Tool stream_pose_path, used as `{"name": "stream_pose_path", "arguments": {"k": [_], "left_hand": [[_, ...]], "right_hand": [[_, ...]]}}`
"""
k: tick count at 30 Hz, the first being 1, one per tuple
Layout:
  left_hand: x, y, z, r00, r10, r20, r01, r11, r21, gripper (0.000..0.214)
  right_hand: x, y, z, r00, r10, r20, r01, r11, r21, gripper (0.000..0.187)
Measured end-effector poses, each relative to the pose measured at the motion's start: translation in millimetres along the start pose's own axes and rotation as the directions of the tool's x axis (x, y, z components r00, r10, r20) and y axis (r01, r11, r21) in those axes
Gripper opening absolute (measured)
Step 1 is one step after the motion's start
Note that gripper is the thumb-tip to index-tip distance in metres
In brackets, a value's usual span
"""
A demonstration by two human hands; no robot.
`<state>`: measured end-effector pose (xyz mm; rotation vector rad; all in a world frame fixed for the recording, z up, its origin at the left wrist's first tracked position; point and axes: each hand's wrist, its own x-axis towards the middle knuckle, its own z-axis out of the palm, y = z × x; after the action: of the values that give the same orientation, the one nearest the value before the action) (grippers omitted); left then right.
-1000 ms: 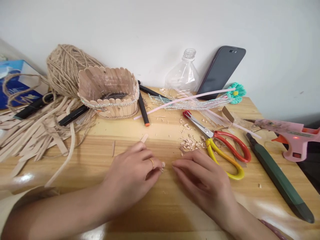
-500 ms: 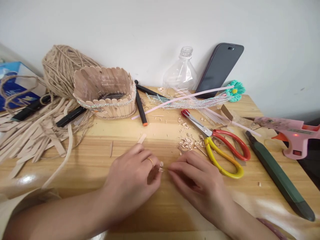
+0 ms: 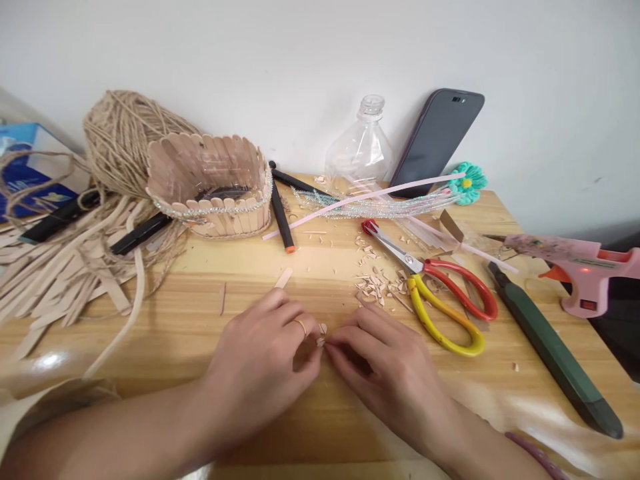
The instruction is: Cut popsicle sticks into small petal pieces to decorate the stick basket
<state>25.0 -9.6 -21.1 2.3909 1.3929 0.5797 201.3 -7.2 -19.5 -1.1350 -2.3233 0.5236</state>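
Note:
My left hand [image 3: 265,363] lies palm down on the wooden table [image 3: 200,320], a ring on one finger, its fingertips pinched on a small wooden stick piece [image 3: 321,335]. My right hand [image 3: 387,373] meets it from the right, fingertips touching the same small piece. A short popsicle stick piece [image 3: 283,278] lies just beyond my left hand. Wood shavings [image 3: 377,283] are scattered just beyond my right hand.
Red-and-yellow scissors [image 3: 435,293] lie right of my hands, then a dark green tool [image 3: 550,350] and a pink glue gun [image 3: 575,263]. At the back stand a popsicle-stick basket [image 3: 213,183], a jute twine ball [image 3: 120,133], a cut plastic bottle [image 3: 360,150] and a leaning phone [image 3: 435,140]. Loose sticks [image 3: 55,280] pile at left.
My right hand has slid left until its fingertips meet my left hand's at the small wooden piece. My left hand has stayed in place.

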Motion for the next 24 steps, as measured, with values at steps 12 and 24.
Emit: {"name": "stream_pose_path", "arguments": {"k": [12, 24], "left_hand": [[1.8, -2.2, 1.0, 0.998, 0.018, -0.053, -0.017, 0.999, 0.027, 0.01], [1.2, -2.2, 2.0, 0.998, 0.006, -0.058, -0.004, 1.0, 0.028, 0.011]], "right_hand": [[-0.2, 1.5, 0.5, 1.0, -0.016, -0.022, 0.015, 0.999, -0.033, 0.017], [1.9, 2.1, -2.0, 1.0, -0.002, -0.01, 0.002, 0.999, -0.05, 0.017]]}}
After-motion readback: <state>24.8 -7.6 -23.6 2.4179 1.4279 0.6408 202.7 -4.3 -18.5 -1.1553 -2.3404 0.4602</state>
